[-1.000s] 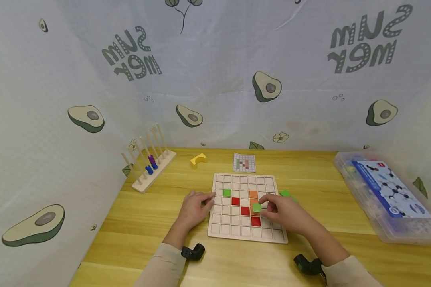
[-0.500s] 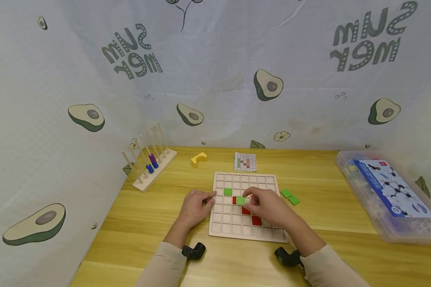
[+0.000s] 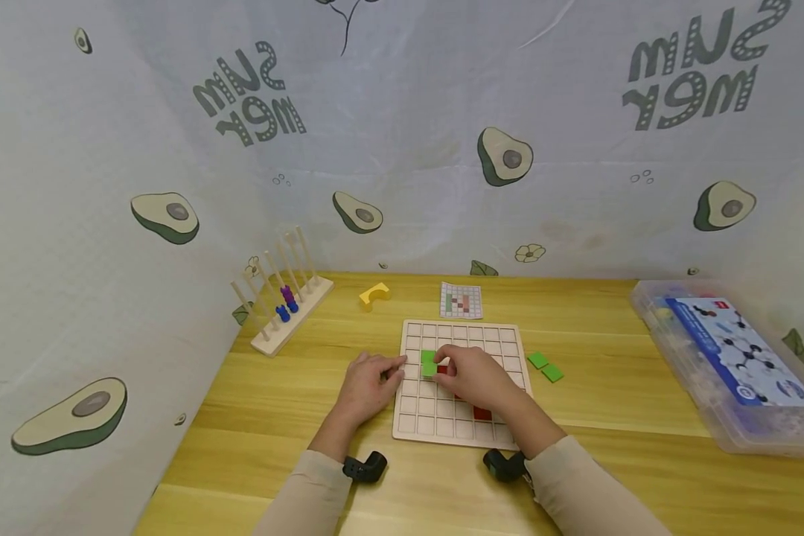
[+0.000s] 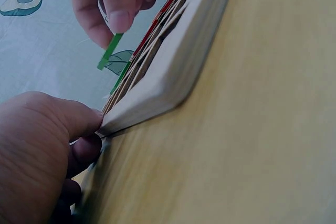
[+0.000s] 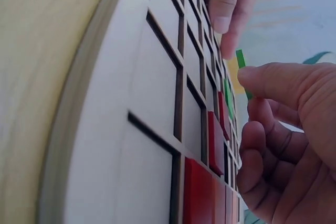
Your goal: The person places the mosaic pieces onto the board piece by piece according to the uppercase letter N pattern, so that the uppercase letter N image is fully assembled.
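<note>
A wooden grid board (image 3: 417, 426) lies on the table. My right hand (image 3: 476, 378) pinches a green square tile (image 3: 429, 369) between thumb and fingertips, over the left part of the grid. In the right wrist view that green tile (image 5: 241, 59) stands tilted, apart from the board. Another green tile (image 3: 428, 356) lies in a cell just beyond it. Red tiles (image 3: 482, 413) sit in cells partly under my right hand; orange ones there are hidden in the head view. My left hand (image 3: 367, 383) touches the board's left edge with its fingertips.
Two loose green tiles (image 3: 546, 367) lie right of the board. Behind it is a printed grid card (image 3: 461, 301). A yellow arch block (image 3: 374, 295) and a peg rack (image 3: 293, 316) with blue and purple pieces stand left. A clear plastic box (image 3: 730, 365) is at right.
My right hand has carried the green tile leftward across the board, from above the orange tiles to near the placed green one. The left hand has stayed at the board's edge.
</note>
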A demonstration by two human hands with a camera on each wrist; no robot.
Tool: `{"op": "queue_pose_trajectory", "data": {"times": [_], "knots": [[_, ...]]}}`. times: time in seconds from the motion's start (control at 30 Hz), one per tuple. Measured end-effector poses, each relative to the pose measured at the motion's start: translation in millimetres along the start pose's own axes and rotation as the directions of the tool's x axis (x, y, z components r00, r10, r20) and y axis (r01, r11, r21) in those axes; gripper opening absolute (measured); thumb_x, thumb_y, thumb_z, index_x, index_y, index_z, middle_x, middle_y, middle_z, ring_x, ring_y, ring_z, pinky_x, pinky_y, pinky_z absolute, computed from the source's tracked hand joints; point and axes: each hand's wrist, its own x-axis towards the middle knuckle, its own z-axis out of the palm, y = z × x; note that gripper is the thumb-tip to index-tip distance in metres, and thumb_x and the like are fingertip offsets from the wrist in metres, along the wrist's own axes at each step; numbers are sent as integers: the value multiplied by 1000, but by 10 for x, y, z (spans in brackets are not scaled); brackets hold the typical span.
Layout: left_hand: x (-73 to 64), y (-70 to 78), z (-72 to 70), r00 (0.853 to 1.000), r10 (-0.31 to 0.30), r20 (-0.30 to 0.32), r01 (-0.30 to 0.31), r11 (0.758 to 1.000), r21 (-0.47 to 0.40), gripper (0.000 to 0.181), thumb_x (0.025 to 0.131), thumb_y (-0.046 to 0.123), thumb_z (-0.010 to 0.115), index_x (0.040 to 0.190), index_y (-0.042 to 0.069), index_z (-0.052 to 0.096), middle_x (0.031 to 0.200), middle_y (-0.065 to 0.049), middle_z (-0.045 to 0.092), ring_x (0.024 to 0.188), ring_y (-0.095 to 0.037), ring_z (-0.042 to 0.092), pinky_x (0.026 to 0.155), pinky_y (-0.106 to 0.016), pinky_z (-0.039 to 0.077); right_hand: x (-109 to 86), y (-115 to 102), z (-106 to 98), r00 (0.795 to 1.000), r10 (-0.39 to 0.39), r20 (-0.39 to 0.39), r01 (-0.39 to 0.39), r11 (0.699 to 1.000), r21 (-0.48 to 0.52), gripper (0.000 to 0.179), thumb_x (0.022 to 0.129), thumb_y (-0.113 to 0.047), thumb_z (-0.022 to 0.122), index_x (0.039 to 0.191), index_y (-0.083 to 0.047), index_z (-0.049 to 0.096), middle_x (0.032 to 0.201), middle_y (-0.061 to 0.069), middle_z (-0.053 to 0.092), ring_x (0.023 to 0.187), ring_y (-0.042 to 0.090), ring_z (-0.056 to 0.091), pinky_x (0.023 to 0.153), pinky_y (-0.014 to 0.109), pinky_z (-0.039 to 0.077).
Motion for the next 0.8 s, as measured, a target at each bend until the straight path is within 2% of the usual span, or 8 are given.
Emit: {"op": "queue_pose_trajectory", "data": {"times": [0.33,0.63,0.8], "knots": [[5,14,4,1000,-22,-7,22,1000,-13,29,99,26,67,126,21,75,103,4,78,77,-9,43,75,-26,35,71,-43,30,999,27,21,-26,998,-58,22,90,-21,76,110,-12,72,68,-3,58,58,13,51,57,28,40],[4,33,-24,1000,-26,7,26,999,-22,29,99,25,66,126,20,75,90,8,74,76,-9,42,74,-26,35,110,-51,59,998,55,25,-53,994,-92,21,89,-22,77,108,-13,73,70,-3,60,63,14,52,60,29,41],[1,37,-29,999,-37,21,37,999,-18,30,99,26,66,127,20,75,86,10,71,77,-9,42,74,-26,34,86,-58,55,998,61,28,-59,996,-64,23,89,-21,77,110,-14,73,70,-3,60,61,14,52,59,29,41]]}}
